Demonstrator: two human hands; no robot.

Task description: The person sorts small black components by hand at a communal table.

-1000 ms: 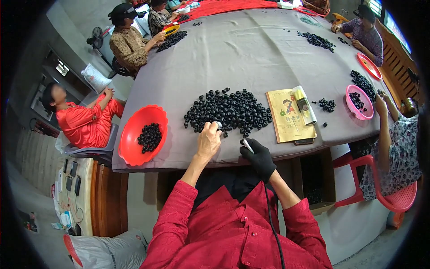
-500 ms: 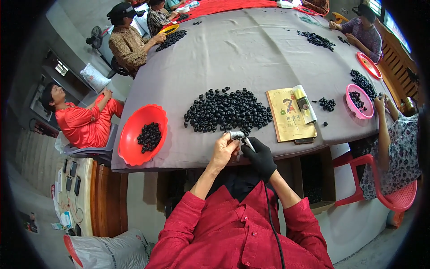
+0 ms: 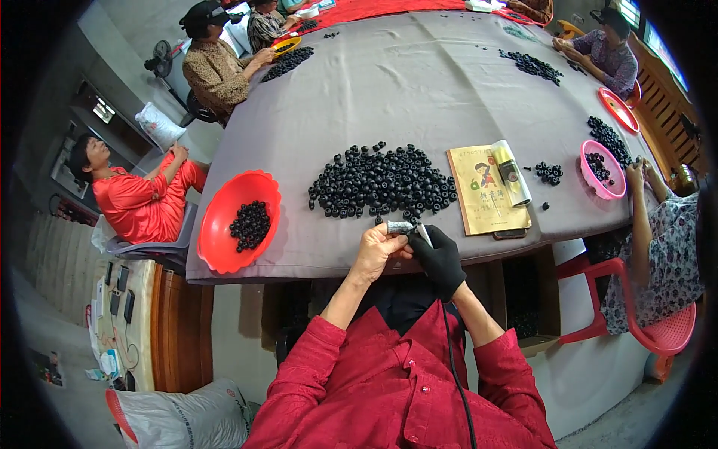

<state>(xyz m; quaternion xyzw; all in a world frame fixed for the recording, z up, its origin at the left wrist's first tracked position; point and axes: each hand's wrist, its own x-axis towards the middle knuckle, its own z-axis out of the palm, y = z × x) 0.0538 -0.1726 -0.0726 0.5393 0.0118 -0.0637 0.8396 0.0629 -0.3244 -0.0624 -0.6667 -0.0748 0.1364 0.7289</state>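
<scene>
Close to the table's near edge, my bare left hand is closed, thumb against a forefinger wrapped in silvery tape. It pinches a small black round piece, partly hidden by the fingers. My right hand, in a black glove, is closed around a white pen-shaped tool. The tool's tip is beside the black piece; whether they touch I cannot tell. A black cord hangs from the right hand down over my red shirt. Beyond my hands lies a pile of black bead-like pieces.
A red scalloped bowl with black pieces stands left. Right of the pile lie a yellow booklet and a clear roll. A pink basket is farther right. Co-workers sit around the grey-covered table; a person in red sits left.
The white tool has turned more upright, and my gloved hand has shifted slightly right. My left forefinger has straightened somewhat. At the far right, a co-worker's hands have come together.
</scene>
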